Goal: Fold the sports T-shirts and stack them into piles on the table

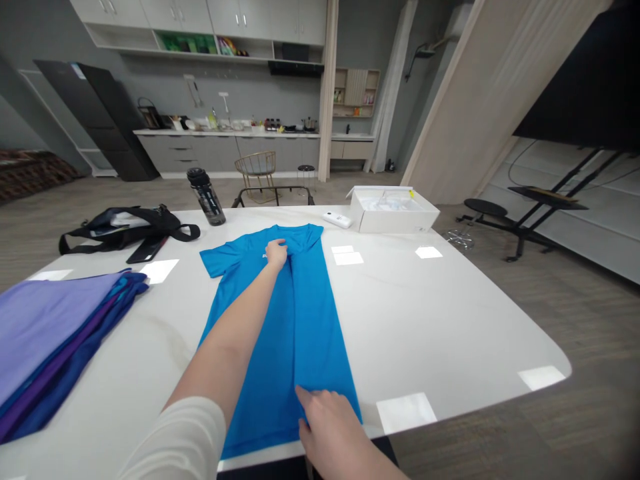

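A blue short-sleeved T-shirt [270, 347] lies on the white table in front of me, its collar away from me and its right side folded inward over the front. My left hand [277, 253] reaches to the upper part below the collar, its fingers closed on the fabric where the fold edge ends. Near the hem, my right hand [327, 423] rests on the folded flap with the index finger stretched along the fold edge and the thumb apart from it. Its other fingers are curled and partly hidden.
On the white table [425, 320], stacked purple and blue garments [55, 327] lie at left. Behind them are a black bag [130, 223], a phone [147, 249] and a dark bottle [206, 197]. A white box [393, 217] and a small white device [337, 219] stand at the back.
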Motion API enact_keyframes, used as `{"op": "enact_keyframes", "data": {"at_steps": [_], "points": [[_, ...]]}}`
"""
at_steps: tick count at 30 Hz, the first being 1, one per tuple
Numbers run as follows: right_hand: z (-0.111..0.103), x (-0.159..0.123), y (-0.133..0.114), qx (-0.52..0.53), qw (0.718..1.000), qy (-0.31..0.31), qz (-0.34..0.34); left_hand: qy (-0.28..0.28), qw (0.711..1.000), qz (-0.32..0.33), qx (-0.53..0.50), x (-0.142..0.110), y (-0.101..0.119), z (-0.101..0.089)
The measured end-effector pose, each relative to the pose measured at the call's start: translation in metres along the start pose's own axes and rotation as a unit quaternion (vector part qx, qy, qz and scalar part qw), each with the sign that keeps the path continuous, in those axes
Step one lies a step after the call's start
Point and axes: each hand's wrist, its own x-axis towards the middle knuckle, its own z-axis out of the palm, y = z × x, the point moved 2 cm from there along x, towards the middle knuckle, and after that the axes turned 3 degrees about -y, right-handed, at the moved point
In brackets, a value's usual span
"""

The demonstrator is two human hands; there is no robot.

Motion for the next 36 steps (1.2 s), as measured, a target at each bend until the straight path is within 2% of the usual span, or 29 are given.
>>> {"op": "enact_keyframes", "data": {"at_steps": [4, 6, 7, 9, 11, 13, 16, 20, 26, 31, 34, 36], "points": [[0.005, -0.001, -0.005, 0.011, 0.999, -0.035, 0.004, 0.009, 0.998, 0.039, 0.051, -0.015, 0.002, -0.01], [0.005, -0.003, -0.006, 0.032, 0.998, -0.048, 0.013, 0.013, 0.987, 0.112, 0.114, -0.035, 0.006, -0.011], [0.004, -0.004, -0.005, 0.045, 0.998, -0.038, 0.015, -0.003, 0.971, 0.173, 0.162, -0.048, 0.008, -0.008], [-0.001, -0.005, 0.0, 0.06, 0.998, 0.017, 0.003, -0.075, 0.911, 0.306, 0.268, -0.08, 0.011, 0.001], [-0.005, -0.004, 0.011, 0.051, 0.995, 0.086, -0.023, -0.155, 0.851, 0.372, 0.336, -0.114, 0.006, 0.011], [-0.005, 0.0, 0.026, 0.028, 0.991, 0.12, -0.046, -0.206, 0.824, 0.374, 0.372, -0.144, -0.002, 0.017], [0.006, 0.003, 0.048, -0.005, 0.992, 0.104, -0.075, -0.254, 0.807, 0.351, 0.401, -0.174, -0.014, 0.019], [0.018, -0.003, 0.064, -0.029, 0.992, 0.08, -0.092, -0.223, 0.811, 0.354, 0.409, -0.193, -0.013, 0.01], [0.015, -0.014, 0.061, -0.028, 0.992, 0.07, -0.101, -0.232, 0.818, 0.344, 0.398, -0.221, -0.009, 0.009], [0.024, -0.015, 0.056, -0.036, 0.99, 0.072, -0.117, -0.238, 0.829, 0.323, 0.39, -0.243, -0.016, 0.007], [0.022, -0.016, 0.054, -0.045, 0.99, 0.076, -0.113, -0.242, 0.834, 0.325, 0.375, -0.244, -0.019, -0.005], [0.011, -0.011, 0.051, -0.045, 0.991, 0.085, -0.096, -0.235, 0.838, 0.321, 0.374, -0.236, -0.022, -0.019]]}}
